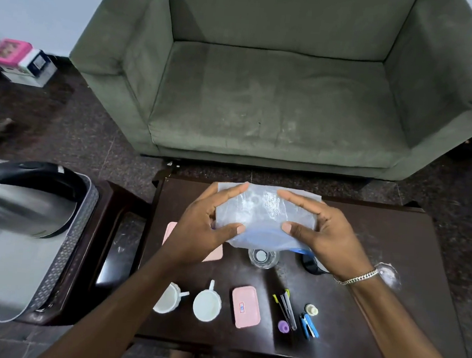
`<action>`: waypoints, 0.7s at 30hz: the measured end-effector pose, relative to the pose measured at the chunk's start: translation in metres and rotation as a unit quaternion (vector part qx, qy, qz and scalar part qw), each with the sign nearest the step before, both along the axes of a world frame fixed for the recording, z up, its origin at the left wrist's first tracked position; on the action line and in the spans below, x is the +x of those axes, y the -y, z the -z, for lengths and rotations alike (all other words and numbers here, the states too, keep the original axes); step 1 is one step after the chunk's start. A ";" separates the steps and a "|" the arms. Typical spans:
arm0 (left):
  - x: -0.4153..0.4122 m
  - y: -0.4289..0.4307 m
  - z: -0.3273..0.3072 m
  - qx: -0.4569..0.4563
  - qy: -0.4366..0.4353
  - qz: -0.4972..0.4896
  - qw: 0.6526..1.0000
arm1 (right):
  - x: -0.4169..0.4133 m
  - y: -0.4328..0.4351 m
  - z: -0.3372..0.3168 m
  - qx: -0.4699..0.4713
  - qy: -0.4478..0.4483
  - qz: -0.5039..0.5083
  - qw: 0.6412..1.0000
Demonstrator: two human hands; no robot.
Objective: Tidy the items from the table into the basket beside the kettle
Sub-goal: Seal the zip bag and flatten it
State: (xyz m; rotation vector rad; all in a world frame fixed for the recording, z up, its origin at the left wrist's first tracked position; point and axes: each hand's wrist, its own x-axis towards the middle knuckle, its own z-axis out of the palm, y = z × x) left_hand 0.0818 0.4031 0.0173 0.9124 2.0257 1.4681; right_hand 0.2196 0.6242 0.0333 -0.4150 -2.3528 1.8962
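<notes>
Markings: none legible.
Pink case [246, 307] on the table [380, 248] carries a small white label with red and blue marks, too small to read. Pink box [7, 51] and white box [38, 63] on the floor show printed panels, blurred past reading.

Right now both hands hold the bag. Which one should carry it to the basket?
Left. The basket sits beside the kettle off the table's left end, so the left hand is likely nearer; the right hand would cross over. Bag.
</notes>
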 end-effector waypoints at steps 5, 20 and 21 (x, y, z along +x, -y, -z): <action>-0.012 0.023 0.002 -0.012 0.051 0.010 0.999 | -0.010 0.009 0.002 0.020 0.016 -0.029 0.999; -0.053 0.158 0.006 0.007 0.048 -0.104 0.993 | -0.072 0.097 0.025 -0.002 0.065 -0.089 0.994; -0.056 0.175 0.006 0.000 0.047 -0.126 0.991 | -0.080 0.111 0.029 0.000 0.059 -0.095 0.994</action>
